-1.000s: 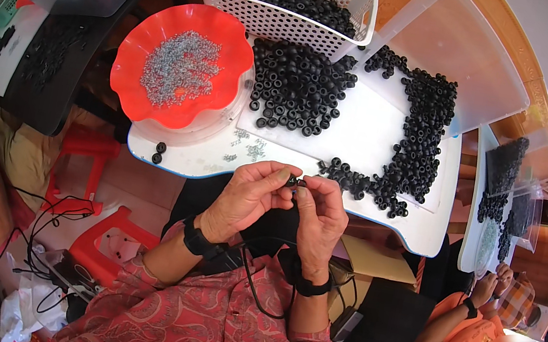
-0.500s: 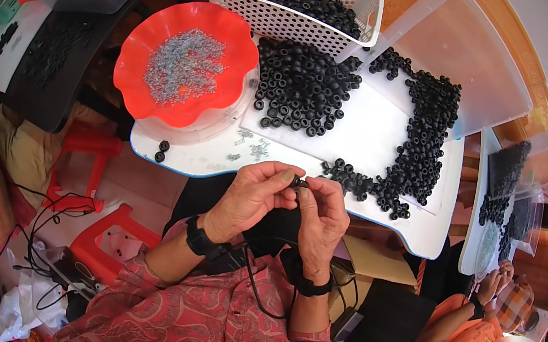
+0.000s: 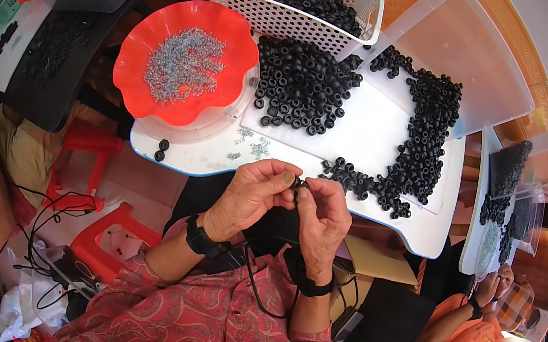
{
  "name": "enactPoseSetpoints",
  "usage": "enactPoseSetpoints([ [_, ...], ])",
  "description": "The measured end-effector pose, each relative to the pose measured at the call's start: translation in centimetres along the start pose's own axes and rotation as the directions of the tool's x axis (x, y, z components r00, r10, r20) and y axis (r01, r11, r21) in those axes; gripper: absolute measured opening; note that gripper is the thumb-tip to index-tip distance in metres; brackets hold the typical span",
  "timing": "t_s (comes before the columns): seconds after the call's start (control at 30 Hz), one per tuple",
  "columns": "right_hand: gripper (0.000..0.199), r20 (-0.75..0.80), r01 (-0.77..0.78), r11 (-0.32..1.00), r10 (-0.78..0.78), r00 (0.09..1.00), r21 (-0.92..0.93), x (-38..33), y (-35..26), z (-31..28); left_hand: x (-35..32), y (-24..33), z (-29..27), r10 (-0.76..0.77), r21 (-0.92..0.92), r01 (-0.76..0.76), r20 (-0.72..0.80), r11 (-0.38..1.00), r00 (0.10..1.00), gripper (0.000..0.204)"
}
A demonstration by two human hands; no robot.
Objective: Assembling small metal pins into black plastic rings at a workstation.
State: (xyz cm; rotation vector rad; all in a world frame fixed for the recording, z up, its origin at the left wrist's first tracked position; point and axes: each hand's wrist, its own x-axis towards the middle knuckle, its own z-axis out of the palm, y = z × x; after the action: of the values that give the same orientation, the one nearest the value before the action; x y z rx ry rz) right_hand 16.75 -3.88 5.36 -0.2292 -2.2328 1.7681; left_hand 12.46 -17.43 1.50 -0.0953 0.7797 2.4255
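Black ring (image 3: pixel 299 183) — small, light, likely rubbery — is pinched between both grips, left hand (image 3: pixel 252 193) and right hand (image 3: pixel 325 213); best held by its rim.

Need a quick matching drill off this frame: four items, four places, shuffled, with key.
Items:
1. red bowl
2. white basket
3. small black ring
4. two stray black rings

Places:
A. pinched between both hands' fingers
B. on the tray's left edge, below the bowl
C. back of the table, full of black rings
D. holds small grey metal bits

Pairs: 1-D, 2-C, 3-A, 4-B
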Motion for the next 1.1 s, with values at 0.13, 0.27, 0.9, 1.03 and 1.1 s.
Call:
enactPoseSetpoints([
  [0.13, 0.015, 0.018, 0.046, 0.998, -0.045, 0.999, -0.048, 0.2, -0.2, -0.1, 0.0, 0.0, -0.2, 0.003, -0.010, -0.003, 0.003, 1.000, 1.000, 0.020],
  [0.27, 0.015, 0.036, 0.109, 0.988, -0.106, 0.994, -0.108, 0.4, -0.7, -0.2, 0.0, 0.2, -0.2, 0.021, 0.008, -0.021, 0.006, 1.000, 1.000, 0.021],
  [0.9, 0.014, 0.117, 0.264, 0.925, -0.240, 0.964, -0.272, 0.3, -1.3, 0.4, -0.5, 0.4, 0.0, 0.173, 0.251, -0.152, -0.064, 0.956, 0.983, 0.018],
  [1.03, 0.014, 0.124, 0.242, 0.944, -0.218, 0.968, -0.225, 0.2, -1.0, 0.1, -0.7, 1.1, 0.3, 0.207, 0.432, -0.172, -0.036, 0.886, 0.978, 0.017],
  [1.1, 0.015, 0.111, 0.200, 0.965, -0.184, 0.977, -0.167, 0.2, -1.2, 0.0, -0.6, 1.2, 0.3, 0.230, 0.471, -0.199, -0.008, 0.859, 0.973, 0.017],
])
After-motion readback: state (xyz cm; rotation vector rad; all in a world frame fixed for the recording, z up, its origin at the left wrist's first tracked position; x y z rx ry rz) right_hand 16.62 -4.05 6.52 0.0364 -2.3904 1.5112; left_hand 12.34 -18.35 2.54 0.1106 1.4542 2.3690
